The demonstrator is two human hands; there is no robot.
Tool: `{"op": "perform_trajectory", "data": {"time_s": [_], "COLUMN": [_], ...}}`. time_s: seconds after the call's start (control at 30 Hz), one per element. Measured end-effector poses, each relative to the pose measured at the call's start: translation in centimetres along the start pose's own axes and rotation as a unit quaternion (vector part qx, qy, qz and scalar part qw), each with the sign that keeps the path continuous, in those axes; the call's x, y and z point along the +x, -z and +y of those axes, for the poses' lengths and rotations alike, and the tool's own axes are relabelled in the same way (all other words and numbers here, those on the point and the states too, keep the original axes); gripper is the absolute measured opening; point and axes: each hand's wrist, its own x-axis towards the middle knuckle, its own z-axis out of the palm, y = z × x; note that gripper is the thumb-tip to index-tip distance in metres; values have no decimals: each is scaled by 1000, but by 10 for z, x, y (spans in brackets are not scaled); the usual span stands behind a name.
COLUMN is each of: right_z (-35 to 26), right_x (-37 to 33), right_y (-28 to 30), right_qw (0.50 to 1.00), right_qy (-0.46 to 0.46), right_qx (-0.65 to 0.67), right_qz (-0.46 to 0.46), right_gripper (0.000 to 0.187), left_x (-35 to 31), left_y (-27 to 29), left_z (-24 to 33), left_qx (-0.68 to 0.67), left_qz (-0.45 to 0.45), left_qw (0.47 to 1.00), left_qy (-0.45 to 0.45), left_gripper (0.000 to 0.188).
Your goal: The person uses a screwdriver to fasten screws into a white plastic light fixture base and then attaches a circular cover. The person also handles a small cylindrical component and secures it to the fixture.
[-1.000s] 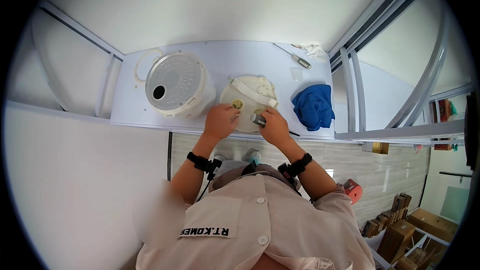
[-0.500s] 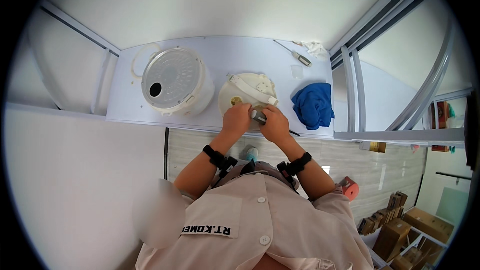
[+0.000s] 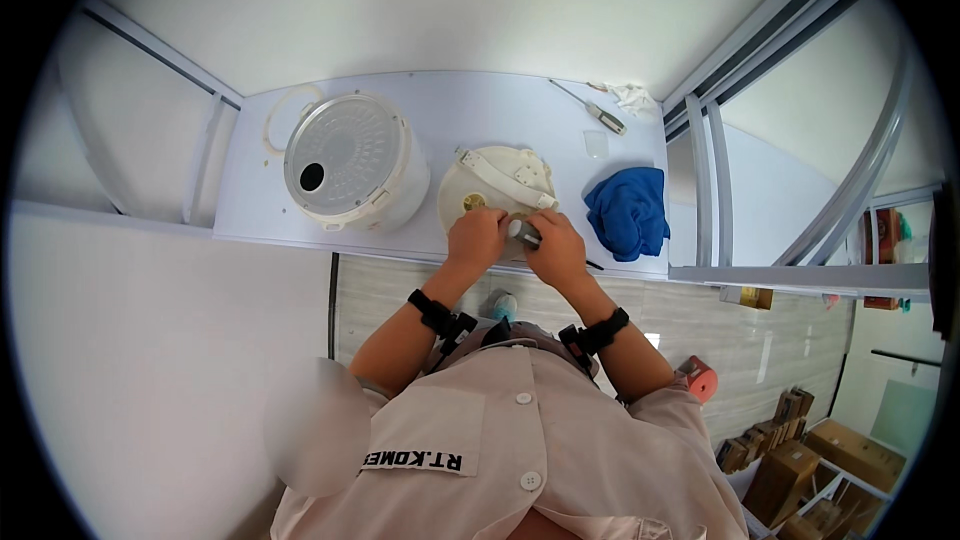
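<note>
A round cream lid (image 3: pixel 462 180) with a raised white band across it lies at the table's front edge, in front of me. My right hand (image 3: pixel 556 248) is closed round the grey handle of a screwdriver (image 3: pixel 524 232) over the lid's near right part; its shaft and tip are hidden. At the lid's near left part, my left hand (image 3: pixel 477 238) has its fingers bent and pressed together beside a yellowish round fitting (image 3: pixel 473 202). What these fingers pinch is hidden. Left of the lid stands a white rice cooker body (image 3: pixel 405 185) with a silvery top bearing a dark round hole.
A blue cloth (image 3: pixel 628 212) lies bunched to the right of the lid. Behind it are a small clear piece (image 3: pixel 595 144), another screwdriver (image 3: pixel 603 118) and a crumpled white tissue (image 3: pixel 632 97). A pale ring (image 3: pixel 270 125) lies behind the cooker. Metal rails (image 3: pixel 714 180) border the table's right.
The screwdriver handle and my right hand have shifted slightly right, and the handle's tilt has changed a little. My left hand stays almost in the same place by the fitting.
</note>
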Motion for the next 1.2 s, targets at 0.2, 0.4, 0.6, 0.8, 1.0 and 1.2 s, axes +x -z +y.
{"op": "perform_trajectory", "data": {"time_s": [0.2, 0.4, 0.6, 0.8, 1.0, 1.2], "right_z": [-1, 5, 6, 4, 5, 7], "right_x": [0, 1, 3, 5, 6, 9], "right_y": [5, 2, 4, 4, 6, 5], "right_qw": [1000, 1000, 1000, 1000, 1000, 1000], "right_qy": [18, 28, 29, 29, 31, 16], "right_qx": [-9, -7, 2, -1, 5, 10], "right_qz": [13, 10, 0, 5, 3, -11], "right_gripper": [35, 35, 33, 30, 28, 30], "left_x": [-2, -8, -14, -12, -12, -11], "left_y": [-5, -6, -4, -7, -3, -1], "left_z": [-2, -2, -5, -7, -6, -1], "left_qx": [-17, 41, 44, 59, 51, 49], "left_qz": [50, 25, -2, -1, -18, -32], "left_qw": [998, 997, 996, 995, 995, 996], "left_qy": [-41, -56, -79, -83, -89, -67], "left_gripper": [20, 33, 43, 43, 42, 41]}}
